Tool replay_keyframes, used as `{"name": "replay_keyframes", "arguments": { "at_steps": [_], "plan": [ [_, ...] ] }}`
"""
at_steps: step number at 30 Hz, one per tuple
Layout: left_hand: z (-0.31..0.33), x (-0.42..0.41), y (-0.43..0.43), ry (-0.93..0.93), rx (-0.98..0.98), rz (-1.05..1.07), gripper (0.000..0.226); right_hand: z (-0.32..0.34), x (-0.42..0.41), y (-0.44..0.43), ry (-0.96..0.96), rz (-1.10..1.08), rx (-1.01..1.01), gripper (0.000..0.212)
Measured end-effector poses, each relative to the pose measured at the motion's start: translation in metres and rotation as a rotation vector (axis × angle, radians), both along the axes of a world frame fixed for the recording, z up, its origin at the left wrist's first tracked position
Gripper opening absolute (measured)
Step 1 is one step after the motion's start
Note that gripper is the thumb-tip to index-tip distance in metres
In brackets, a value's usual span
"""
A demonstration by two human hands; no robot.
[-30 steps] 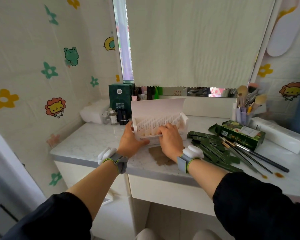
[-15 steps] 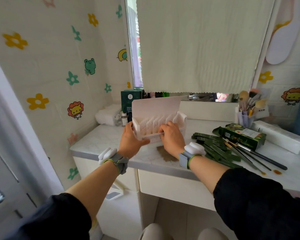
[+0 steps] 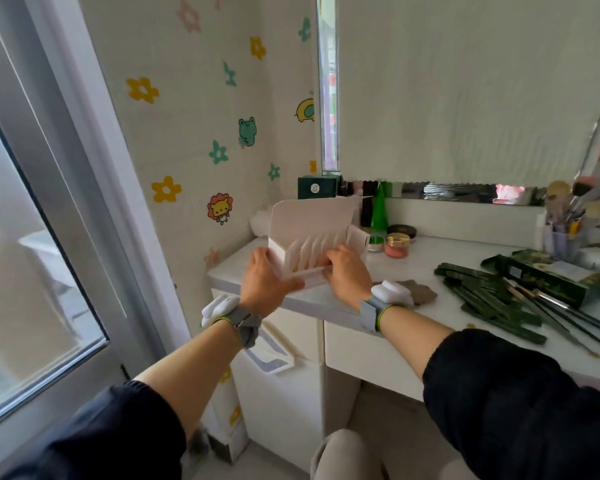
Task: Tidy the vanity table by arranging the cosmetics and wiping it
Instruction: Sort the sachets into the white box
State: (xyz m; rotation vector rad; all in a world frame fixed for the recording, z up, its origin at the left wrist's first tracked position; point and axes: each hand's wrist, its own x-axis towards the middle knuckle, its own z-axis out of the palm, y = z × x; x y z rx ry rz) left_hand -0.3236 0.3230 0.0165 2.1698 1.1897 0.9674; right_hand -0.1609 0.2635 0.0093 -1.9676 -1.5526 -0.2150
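At the left front corner of the counter [image 3: 413, 268], a white box [image 3: 312, 237] stands with its lid flipped up and a row of white packets upright inside. Left hand [image 3: 262, 278] grasps the box's left end, thumb on the front. Right hand [image 3: 347, 271] curls its fingers over the front wall at the right end. Whether the box rests on the surface cannot be told.

Just behind the box stand a green bottle [image 3: 378, 216], a pink jar [image 3: 397, 245] with a gold lid and a dark round tin [image 3: 400, 231]. A brown patch [image 3: 420, 292] lies by the right wrist; cloth or stain, undetermined.

Further right, dark green strips [image 3: 482, 299] lie in a loose heap, touching a green carton [image 3: 548, 275], with long brushes [image 3: 561, 313] laid across them. A cup of brushes [image 3: 561, 237] stands at the back.

A pale cloth [image 3: 465, 88] covers the mirror. The wall [image 3: 187, 140] bears flower and animal stickers. A glazed door [image 3: 32, 271] stands to the left.
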Motion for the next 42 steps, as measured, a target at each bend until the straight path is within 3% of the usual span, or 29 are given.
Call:
{"name": "replay_keyframes", "arguments": {
  "at_steps": [10, 17, 19, 26, 34, 42],
  "plan": [
    [-0.008, -0.044, 0.006, 0.004, 0.048, 0.144, 0.067, -0.005, -0.037, 0.030, 0.007, 0.117, -0.046, 0.009],
    [-0.015, -0.071, 0.012, -0.012, 0.008, 0.238, 0.084, -0.011, -0.064, 0.051, 0.019, 0.189, -0.037, 0.011],
    [-0.017, -0.077, 0.015, -0.016, -0.001, 0.274, 0.076, -0.012, -0.072, 0.057, 0.018, 0.201, -0.037, 0.012],
    [-0.027, -0.078, 0.034, -0.039, -0.042, 0.352, 0.069, -0.018, -0.084, 0.080, 0.010, 0.185, -0.061, 0.024],
    [-0.028, -0.065, 0.076, -0.044, -0.102, 0.398, 0.067, -0.030, -0.083, 0.111, 0.118, 0.287, -0.180, 0.063],
    [-0.026, -0.052, 0.119, -0.037, -0.125, 0.418, 0.072, -0.026, -0.076, 0.156, 0.116, 0.314, -0.245, 0.064]
  ]
}}
